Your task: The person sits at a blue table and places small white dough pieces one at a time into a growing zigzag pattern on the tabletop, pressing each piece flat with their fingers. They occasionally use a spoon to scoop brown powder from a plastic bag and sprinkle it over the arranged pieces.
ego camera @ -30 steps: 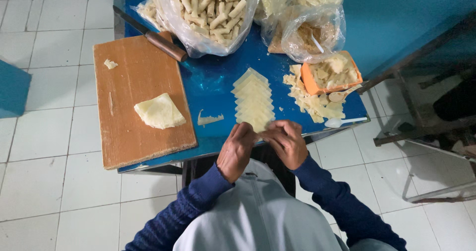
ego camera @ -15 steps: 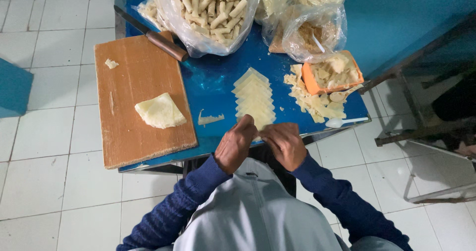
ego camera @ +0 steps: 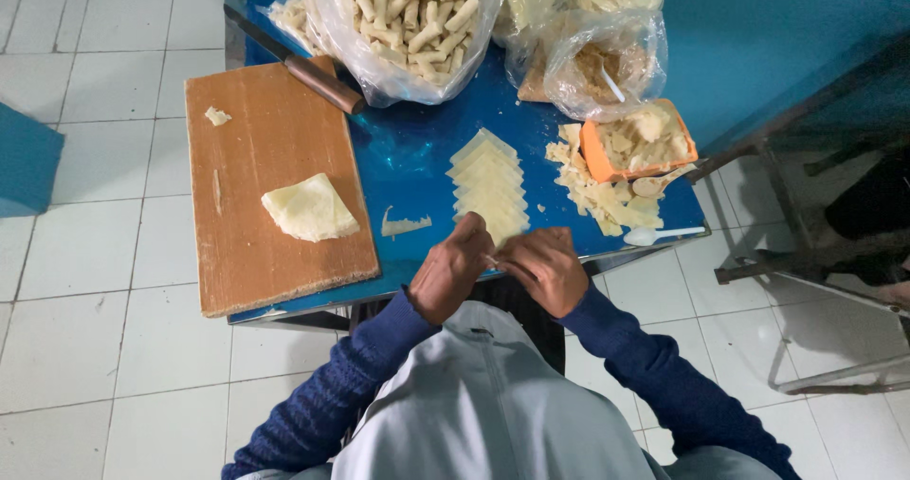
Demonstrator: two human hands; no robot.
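Item: pastry wrapper (ego camera: 493,261), pale, thin, pinched between my two hands at the near edge of the blue table (ego camera: 408,153), just below the fanned stack of wrappers (ego camera: 489,184).

Grip, left hand (ego camera: 450,270): fingers curled in, thumb and fingertips pressed together on the wrapper's left end. Grip, right hand (ego camera: 540,270): likewise closed, fingertips pinching the right end. Only a sliver of the piece shows between my knuckles; whether it is already rolled I cannot tell.

Handling, as I judge it: very light, limp, no stiffness to speak of. It likely tears if pulled and creases if squeezed hard. The surface looks dry to slightly tacky rather than slippery. Best hold is at the edges or corners with fingertip pads, light pressure, both ends supported so that the middle does not sag or split.

Surroundings:
- wooden cutting board (ego camera: 270,186), left on the table, carrying a folded dough sheet (ego camera: 309,208) and a small scrap.
- knife (ego camera: 299,63) with a brown handle, lying across the board's far corner.
- clear bag of finished rolls (ego camera: 408,16), far side.
- second bag (ego camera: 602,68) holding filling and a white spoon.
- orange tray (ego camera: 640,144) with pale pieces, trimmings (ego camera: 597,191) heaped beside it.
- white plastic spoon (ego camera: 662,235) at the table's near right edge.
- loose offcut (ego camera: 405,224) on the blue surface, near my left hand.
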